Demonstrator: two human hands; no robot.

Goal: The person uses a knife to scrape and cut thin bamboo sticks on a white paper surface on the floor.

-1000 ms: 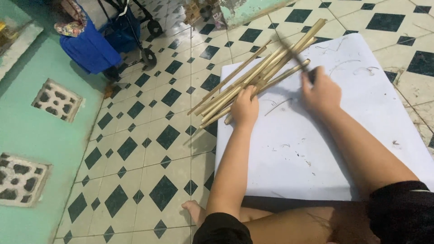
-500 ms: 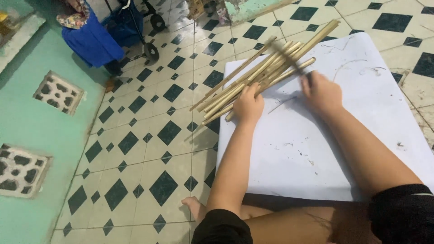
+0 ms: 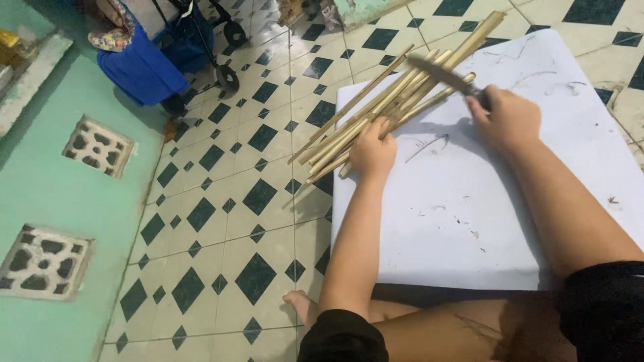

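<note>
A bundle of pale bamboo sticks (image 3: 396,90) lies slanted across the left edge of a white sheet (image 3: 483,214) spread on the tiled floor. My left hand (image 3: 373,153) rests on the bundle near its lower end, fingers curled over the sticks. My right hand (image 3: 504,119) grips the handle of a dark-bladed knife (image 3: 443,72), whose blade points left over the upper part of the bundle. Thin shavings are scattered over the sheet.
A blue bag (image 3: 137,64) and a wheeled cart (image 3: 221,40) stand at the top left. A green wall with patterned vent blocks (image 3: 100,146) runs along the left. My bare foot (image 3: 302,305) and legs sit at the bottom edge.
The view has shifted slightly. My right hand with the knife has moved a little along the sticks; my left hand stays on the bundle.
</note>
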